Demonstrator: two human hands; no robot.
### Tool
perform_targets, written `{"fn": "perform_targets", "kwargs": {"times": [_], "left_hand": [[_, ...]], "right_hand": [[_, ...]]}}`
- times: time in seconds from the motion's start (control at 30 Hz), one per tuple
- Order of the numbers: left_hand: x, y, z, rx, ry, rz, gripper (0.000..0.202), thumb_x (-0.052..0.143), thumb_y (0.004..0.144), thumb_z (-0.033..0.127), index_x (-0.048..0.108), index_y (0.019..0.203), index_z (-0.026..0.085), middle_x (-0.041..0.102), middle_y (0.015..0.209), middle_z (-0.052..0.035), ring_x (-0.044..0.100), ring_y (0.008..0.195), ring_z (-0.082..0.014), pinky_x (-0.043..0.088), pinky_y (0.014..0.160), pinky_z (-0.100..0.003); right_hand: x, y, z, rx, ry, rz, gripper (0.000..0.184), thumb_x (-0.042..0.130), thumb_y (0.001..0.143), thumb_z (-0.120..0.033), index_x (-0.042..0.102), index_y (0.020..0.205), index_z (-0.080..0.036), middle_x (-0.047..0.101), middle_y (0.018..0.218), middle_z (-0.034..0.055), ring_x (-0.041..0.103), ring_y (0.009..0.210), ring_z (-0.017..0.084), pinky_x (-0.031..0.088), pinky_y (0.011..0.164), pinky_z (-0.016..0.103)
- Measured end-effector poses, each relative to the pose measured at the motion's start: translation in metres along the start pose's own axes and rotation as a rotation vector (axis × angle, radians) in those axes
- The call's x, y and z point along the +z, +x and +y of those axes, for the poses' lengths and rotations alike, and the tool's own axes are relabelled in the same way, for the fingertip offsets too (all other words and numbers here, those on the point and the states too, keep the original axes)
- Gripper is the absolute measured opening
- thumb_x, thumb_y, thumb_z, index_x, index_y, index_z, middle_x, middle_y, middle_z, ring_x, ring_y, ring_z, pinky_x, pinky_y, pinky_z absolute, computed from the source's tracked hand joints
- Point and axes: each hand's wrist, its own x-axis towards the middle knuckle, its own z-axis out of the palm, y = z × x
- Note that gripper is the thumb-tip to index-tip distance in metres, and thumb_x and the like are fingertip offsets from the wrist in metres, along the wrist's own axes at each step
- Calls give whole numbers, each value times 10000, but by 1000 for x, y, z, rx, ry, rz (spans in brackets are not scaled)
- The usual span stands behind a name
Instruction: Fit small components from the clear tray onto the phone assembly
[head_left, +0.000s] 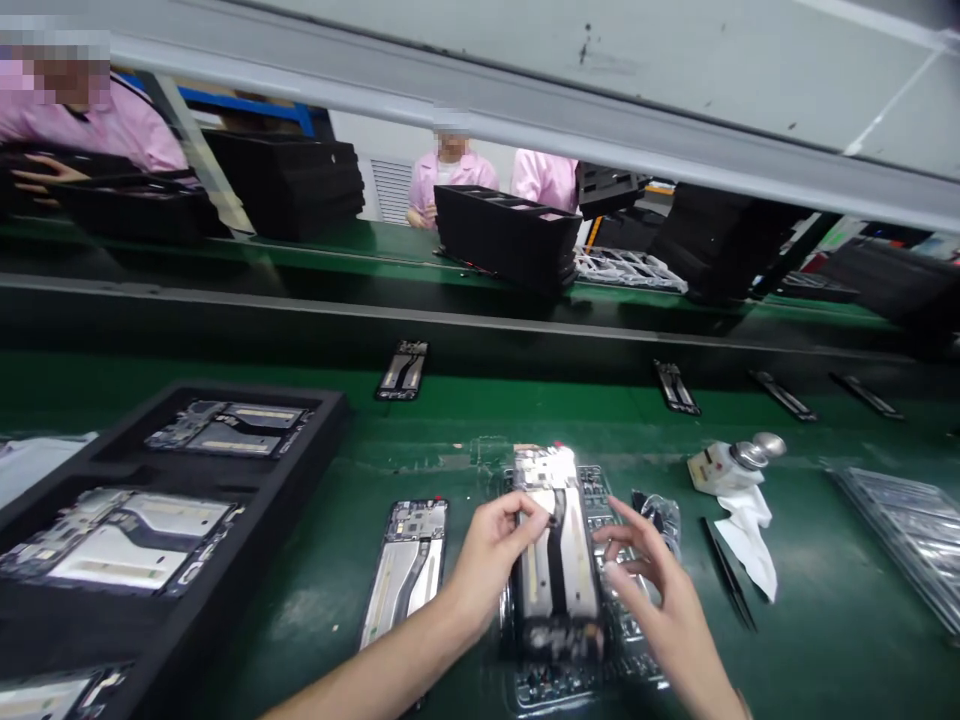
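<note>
A phone mid-frame with its inside exposed (577, 570) lies over a clear plastic tray of small parts (544, 690); its lower end is blurred. My left hand (491, 550) reaches over the left side of this phone, thumb and forefinger closed together above its dark ribbon cable. Whatever is between those fingertips is too small or hidden to make out. Just off the phone's right edge, my right hand (660, 590) is open, fingers spread and slightly curled over the tray. A second opened phone (405, 560) lies on the green bench to the left.
A black foam tray (300, 500) holding several opened phones is at left. Rightward are a dispenser bottle (724, 468), white cloth (750, 545), black tweezers (727, 575) and clear trays (907, 540). More phones line the back (403, 370). People in pink work beyond the ledge.
</note>
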Motion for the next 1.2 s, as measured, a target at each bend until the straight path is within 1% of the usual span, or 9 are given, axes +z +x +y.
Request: {"fn": "perform_targets", "kwargs": {"times": [0.13, 0.23, 0.37, 0.5, 0.77, 0.93, 1.03, 1.13, 1.2], "left_hand": [[13, -18, -4, -74, 152, -244, 198, 634, 756, 265, 575, 633, 122, 517, 617, 11, 468, 638, -114, 352, 633, -219], [17, -26, -2, -43, 230, -270, 159, 621, 767, 248, 610, 661, 130, 570, 748, -33, 536, 742, -151, 394, 652, -234], [11, -23, 7, 293, 364, -103, 101, 588, 796, 179, 633, 708, 161, 546, 1098, -75, 516, 1027, -197, 403, 878, -318], [4, -20, 11, 551, 530, -48, 92, 576, 795, 109, 631, 766, 177, 551, 1104, -73, 524, 1030, -193, 406, 908, -365], [2, -19, 7, 1063, 949, -66, 143, 562, 764, 46, 615, 823, 165, 617, 1033, -95, 563, 999, -206, 411, 881, -420], [-3, -18, 7, 1365, 1198, -207, 175, 442, 827, 54, 611, 824, 104, 668, 956, -117, 564, 1042, -215, 376, 923, -428], [-6, -19, 14, 1328, 1362, -383, 243, 384, 850, 63, 621, 843, 115, 662, 1005, -125, 529, 1100, -223, 375, 944, -420], [-7, -21, 24, 1124, 1480, -556, 274, 363, 859, 64, 625, 904, 131, 632, 1087, -144, 511, 1124, -240, 360, 962, -432], [-5, -23, 28, 994, 1421, -601, 297, 342, 865, 65, 609, 966, 146, 610, 1128, -150, 502, 1129, -251, 339, 968, -464]], "right_hand": [[3, 0, 6, 215, 449, 44, 404, 535, 825, -415, 528, 1170, -204, 661, 834, 38, 605, 705, 182, 475, 665, 287], [6, -3, 2, 243, 690, 64, 293, 593, 794, -392, 589, 1030, -218, 670, 888, 35, 620, 780, 197, 476, 679, 277], [8, -10, -10, 281, 820, -8, 248, 623, 773, -362, 623, 971, -213, 678, 847, 32, 627, 766, 199, 480, 681, 278], [8, -14, -14, 308, 827, -93, 236, 622, 778, -346, 644, 972, -215, 678, 867, 27, 621, 786, 187, 476, 709, 265], [13, -18, -5, 222, 694, -195, 251, 564, 835, -332, 629, 1055, -230, 657, 987, 22, 585, 874, 162, 436, 831, 251], [13, -17, -4, 183, 594, -205, 274, 558, 834, -342, 626, 1070, -220, 649, 991, 32, 570, 872, 168, 441, 827, 261], [12, -17, 0, 186, 559, -190, 272, 559, 833, -342, 627, 1066, -217, 650, 916, 25, 564, 826, 160, 452, 793, 258], [11, -17, 3, 206, 559, -185, 271, 566, 828, -349, 624, 1065, -233, 643, 860, 13, 560, 825, 161, 455, 781, 254], [9, -17, 2, 225, 573, -185, 274, 571, 820, -364, 627, 1053, -231, 644, 855, 18, 565, 838, 172, 461, 773, 261]]}}
